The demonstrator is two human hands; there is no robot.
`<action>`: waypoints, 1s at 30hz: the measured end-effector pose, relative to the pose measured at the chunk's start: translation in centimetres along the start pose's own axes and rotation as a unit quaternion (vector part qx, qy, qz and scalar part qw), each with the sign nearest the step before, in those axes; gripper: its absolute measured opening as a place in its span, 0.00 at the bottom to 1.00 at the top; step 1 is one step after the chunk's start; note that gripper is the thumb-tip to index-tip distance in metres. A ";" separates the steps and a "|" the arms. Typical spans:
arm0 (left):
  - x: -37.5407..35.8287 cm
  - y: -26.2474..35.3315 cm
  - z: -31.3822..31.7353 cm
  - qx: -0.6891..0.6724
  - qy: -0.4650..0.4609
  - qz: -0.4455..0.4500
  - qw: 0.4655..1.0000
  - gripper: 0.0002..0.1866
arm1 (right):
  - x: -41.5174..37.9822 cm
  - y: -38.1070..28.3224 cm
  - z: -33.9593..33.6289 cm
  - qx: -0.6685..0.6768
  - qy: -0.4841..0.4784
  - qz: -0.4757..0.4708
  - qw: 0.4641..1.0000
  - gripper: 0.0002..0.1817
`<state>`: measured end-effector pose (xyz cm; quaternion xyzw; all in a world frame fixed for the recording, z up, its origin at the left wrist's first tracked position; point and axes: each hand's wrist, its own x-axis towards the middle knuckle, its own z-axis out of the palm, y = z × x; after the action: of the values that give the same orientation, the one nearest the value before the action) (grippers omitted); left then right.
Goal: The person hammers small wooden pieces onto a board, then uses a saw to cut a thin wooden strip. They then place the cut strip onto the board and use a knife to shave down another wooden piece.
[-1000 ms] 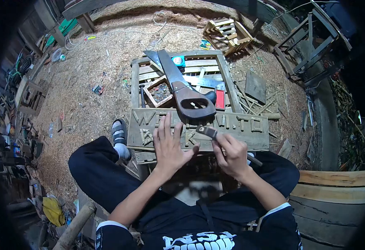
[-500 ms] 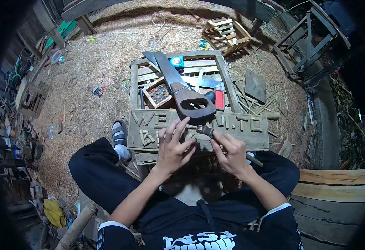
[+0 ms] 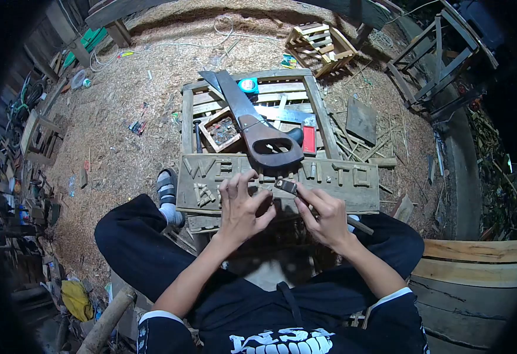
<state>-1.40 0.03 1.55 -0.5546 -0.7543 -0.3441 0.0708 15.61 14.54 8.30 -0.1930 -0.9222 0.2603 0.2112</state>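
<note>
Over the last second, the left grip (image 3: pixel 241 206) has curled up from a flat, spread pose, and the head of the hammer (image 3: pixel 287 187) has shifted slightly left, toward it. Leftmost, beyond the left grip's outer side, a cluster of short sticks (image 3: pixel 204 194) lies on the board (image 3: pixel 353 197); they look light, stiff and liable to split, best pinched by their sides. The left grip's fingers are bent over the board; whether they pinch a small piece cannot be told. Ahead and to the right of the left grip, the handsaw (image 3: pixel 255 128) overlaps the board's far edge. Just beside the left fingertips sits the hammer's head, probably its heaviest part. The right grip (image 3: pixel 328 215) is clamped on the handle near the head, which should give close control but little swing; holding farther back would add force. Past the right grip, the rest of the handle sticks out, and more sticks lie on the board, which seems rigid and easiest to take by its ends.
</note>
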 end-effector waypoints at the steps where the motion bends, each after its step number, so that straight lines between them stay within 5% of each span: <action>1: 0.0 0.0 0.0 0.002 0.004 0.001 1.000 0.17 | 0.1 0.1 -0.1 0.000 -0.001 -0.001 1.000 0.19; 20: -0.1 0.3 0.7 0.019 -0.005 -0.022 1.000 0.18 | -0.4 0.6 -0.2 0.006 0.004 0.001 1.000 0.22; 30: 0.0 0.4 -1.0 -0.027 0.028 -0.030 0.999 0.44 | -0.9 0.9 -0.4 0.010 -0.012 0.023 1.000 0.22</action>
<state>-1.35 -0.48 2.42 -0.5238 -0.7586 -0.3818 0.0660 16.80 14.99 7.82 -0.2094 -0.9171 0.2768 0.1963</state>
